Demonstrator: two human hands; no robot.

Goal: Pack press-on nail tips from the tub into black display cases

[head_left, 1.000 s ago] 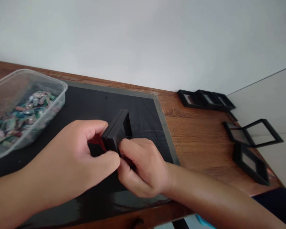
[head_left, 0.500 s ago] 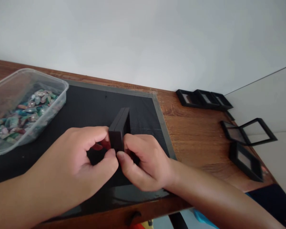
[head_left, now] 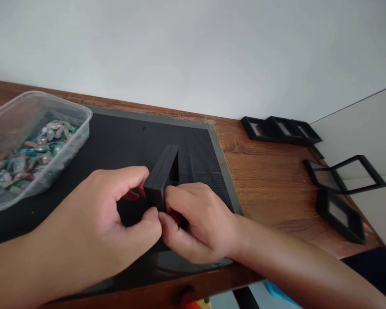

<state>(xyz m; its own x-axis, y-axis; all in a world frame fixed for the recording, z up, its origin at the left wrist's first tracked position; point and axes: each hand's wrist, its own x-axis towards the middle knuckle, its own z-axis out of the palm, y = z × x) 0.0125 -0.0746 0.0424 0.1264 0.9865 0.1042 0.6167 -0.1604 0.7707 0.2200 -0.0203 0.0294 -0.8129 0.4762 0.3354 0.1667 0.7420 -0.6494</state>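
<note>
Between my two hands a small black frame (head_left: 161, 171) stands on edge above the dark mat, its narrow side facing me and a seam running along it. My left hand (head_left: 116, 219) pinches its left side, with the thumb low at the near corner. On the right side, my right hand (head_left: 194, 221) grips the same frame with curled fingers and its thumb at that corner. The two thumb tips nearly touch. The frame's broad faces are mostly hidden from this angle.
A clear plastic container (head_left: 83, 128) of shiny, multicoloured shell-like pieces (head_left: 41, 150) sits left on the black mat (head_left: 122, 133). Several black frames (head_left: 278, 128) stand at the back right of the wooden table (head_left: 260, 171). An opened frame (head_left: 344, 174) and another black frame (head_left: 341, 214) lie nearer.
The view has shifted slightly, so the frames at the right appear farther right. The held frame has tilted a little, and both hands keep hold of it.
</note>
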